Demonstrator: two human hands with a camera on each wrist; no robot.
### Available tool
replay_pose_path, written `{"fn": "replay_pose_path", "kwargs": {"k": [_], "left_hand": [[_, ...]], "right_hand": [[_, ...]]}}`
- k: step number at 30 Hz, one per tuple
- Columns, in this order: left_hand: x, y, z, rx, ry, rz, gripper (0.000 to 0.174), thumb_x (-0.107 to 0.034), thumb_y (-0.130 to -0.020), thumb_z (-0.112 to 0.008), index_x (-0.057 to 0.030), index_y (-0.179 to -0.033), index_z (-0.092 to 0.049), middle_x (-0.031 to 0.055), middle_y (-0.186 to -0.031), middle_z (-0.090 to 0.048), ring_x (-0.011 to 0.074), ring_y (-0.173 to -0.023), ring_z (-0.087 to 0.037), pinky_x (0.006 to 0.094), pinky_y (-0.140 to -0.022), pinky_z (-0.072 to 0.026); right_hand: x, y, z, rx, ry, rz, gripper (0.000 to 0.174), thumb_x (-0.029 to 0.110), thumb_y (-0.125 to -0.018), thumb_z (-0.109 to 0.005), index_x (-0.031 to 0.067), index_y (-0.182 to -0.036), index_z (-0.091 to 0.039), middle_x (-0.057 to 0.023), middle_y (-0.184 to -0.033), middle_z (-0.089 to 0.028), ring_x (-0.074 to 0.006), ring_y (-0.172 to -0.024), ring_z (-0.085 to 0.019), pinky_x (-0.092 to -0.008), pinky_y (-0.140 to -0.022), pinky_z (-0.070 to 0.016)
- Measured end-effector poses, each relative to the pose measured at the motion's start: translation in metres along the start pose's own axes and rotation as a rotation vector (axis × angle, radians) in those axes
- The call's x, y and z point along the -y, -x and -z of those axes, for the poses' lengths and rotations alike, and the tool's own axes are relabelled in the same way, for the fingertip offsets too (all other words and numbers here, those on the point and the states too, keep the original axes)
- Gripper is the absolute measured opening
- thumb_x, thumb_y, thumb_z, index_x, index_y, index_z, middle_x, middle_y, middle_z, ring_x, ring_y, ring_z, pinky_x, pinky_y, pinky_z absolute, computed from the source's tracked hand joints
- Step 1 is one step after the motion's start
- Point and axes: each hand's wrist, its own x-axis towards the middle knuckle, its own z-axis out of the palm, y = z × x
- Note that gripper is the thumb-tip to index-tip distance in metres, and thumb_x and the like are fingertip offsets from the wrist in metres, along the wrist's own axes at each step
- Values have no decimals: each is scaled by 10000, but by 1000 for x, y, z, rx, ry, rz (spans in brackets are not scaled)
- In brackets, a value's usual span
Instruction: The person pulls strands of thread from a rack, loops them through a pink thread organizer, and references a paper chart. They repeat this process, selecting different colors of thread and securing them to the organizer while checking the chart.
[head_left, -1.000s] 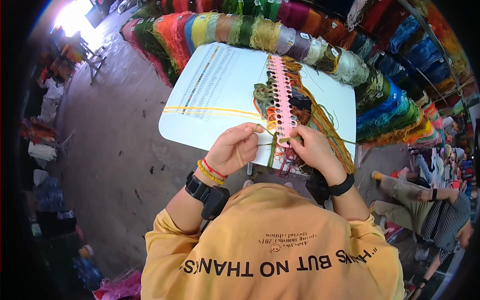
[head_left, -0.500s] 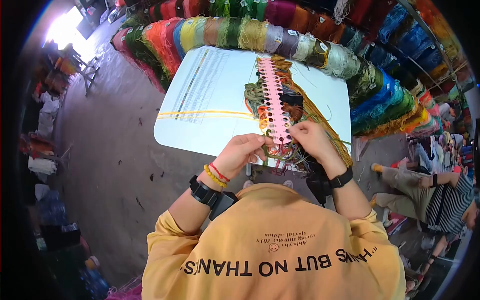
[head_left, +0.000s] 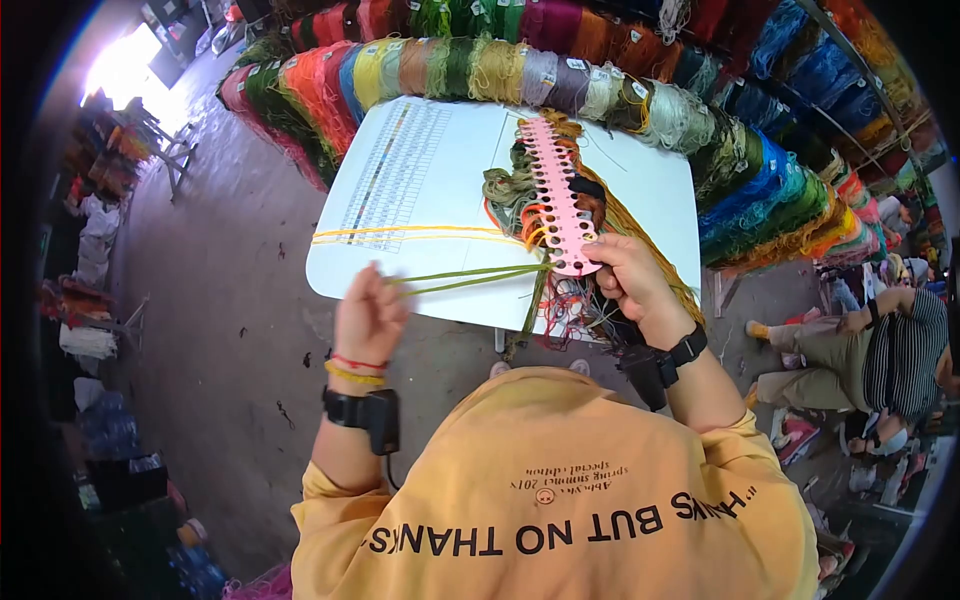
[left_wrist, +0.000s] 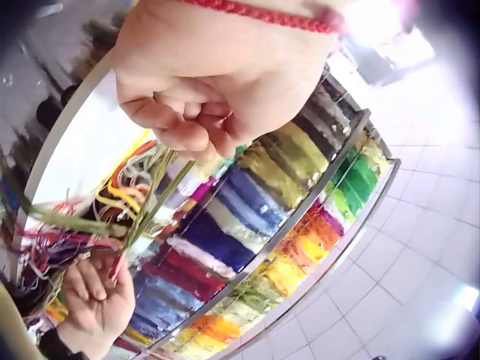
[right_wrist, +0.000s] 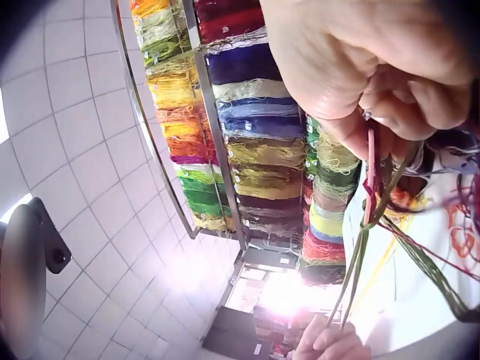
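Observation:
A pink thread organizer card [head_left: 562, 205] with holes along both edges lies on a white board [head_left: 440, 180], skeins of embroidery thread hanging from its sides. My right hand [head_left: 632, 277] pinches the card's near end between thumb and fingers. Out to the left, beyond the board's front edge, my left hand [head_left: 370, 315] grips the ends of olive green thread [head_left: 470, 274]. Those strands stretch taut to the card's near end. In the right wrist view the green thread [right_wrist: 362, 234] is looped at the card's edge. Curled fingers of the left hand [left_wrist: 210, 105] show in the left wrist view.
Yellow threads [head_left: 420, 232] cross the board over a printed chart [head_left: 395, 170]. Loose maroon and dark threads [head_left: 572, 315] hang at its front edge. Racks of coloured skeins [head_left: 500, 72] stand behind and to the right. Another person [head_left: 880, 345] is at the far right.
My left hand has moved from beside the card out to the left, drawing the green thread straight. The right hand has shifted onto the card's near end, which has swung slightly right.

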Motion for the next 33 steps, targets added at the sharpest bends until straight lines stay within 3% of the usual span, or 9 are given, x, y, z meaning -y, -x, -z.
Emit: {"fn": "replay_pose_path", "kwargs": {"k": [4, 6, 8, 13, 19, 20, 23, 27, 33], "left_hand": [[-73, 38, 63, -259, -68, -367, 315, -239, -905, -494, -164, -620, -383, -66, -515, -289, 39, -401, -219, 182, -367, -214], [-122, 68, 131, -548, -371, -503, 230, -240, -873, -538, -97, -696, -507, -35, -554, -399, 73, -432, -339, 207, -418, -341], [-161, 74, 215, -1132, -1225, -682, 235, -248, -826, -584, -15, -858, -589, 48, -669, -555, 150, -586, -528, 272, -582, -464], [-150, 10, 115, -850, -1741, -852, 400, -291, -790, -605, 17, -1044, -583, 165, -1034, -598, 252, -909, -592, 340, -780, -465], [-87, -100, -16, -700, -2056, -485, 804, -594, -697, -573, -28, -1247, -422, 193, -1203, -499, 359, -1127, -461, 443, -929, -373], [-88, -112, -17, -659, -2112, -322, 788, -598, -683, -590, -20, -1200, -448, 212, -1196, -497, 366, -1125, -462, 444, -926, -380], [-89, -138, 12, -614, -1977, -383, 790, -525, -664, -670, -5, -1207, -427, 308, -1147, -482, 442, -1081, -464, 454, -927, -378], [-107, -167, 59, -505, -1961, -568, 765, -427, -727, -659, 69, -1250, -400, 273, -1238, -460, 358, -1176, -437, 375, -975, -352], [-110, -176, 61, -620, -2081, -438, 771, -475, -744, -616, 19, -1288, -385, 248, -1261, -450, 344, -1198, -417, 375, -1001, -324]], "right_hand": [[5, 3, 21, -22, 10, 41, 90, 115, -802, -593, 73, -741, -541, 55, -536, -435, -27, -396, -353, -186, -344, -203], [8, 9, 26, -36, 11, 75, 99, 123, -802, -594, 74, -737, -538, 54, -535, -434, -29, -400, -357, -180, -352, -210], [11, 13, 33, 7, 9, 98, 103, 142, -821, -581, 65, -761, -552, 40, -547, -467, -34, -410, -400, -172, -360, -260], [16, 26, 41, 24, 97, 145, 132, 172, -850, -563, 45, -824, -587, 6, -629, -568, -33, -454, -494, -156, -376, -342], [22, 63, 48, -51, 143, 236, 192, 194, -865, -561, 14, -898, -619, 0, -675, -601, -28, -478, -513, -149, -425, -379], [22, 74, 56, -63, 128, 279, 199, 195, -864, -565, 11, -911, -622, 1, -675, -598, -29, -478, -510, -151, -432, -381], [23, 116, 92, -93, 60, 321, 223, 171, -846, -589, -11, -969, -627, -1, -708, -592, -40, -488, -507, -152, -440, -386], [9, 173, 157, -200, -51, 441, 255, 143, -827, -600, -44, -1000, -610, -47, -757, -615, -83, -563, -563, -183, -487, -448], [-7, 280, 231, -560, -140, 840, 308, 189, -818, -586, -80, -968, -587, -143, -856, -642, -180, -689, -625, -267, -621, -501]]}}
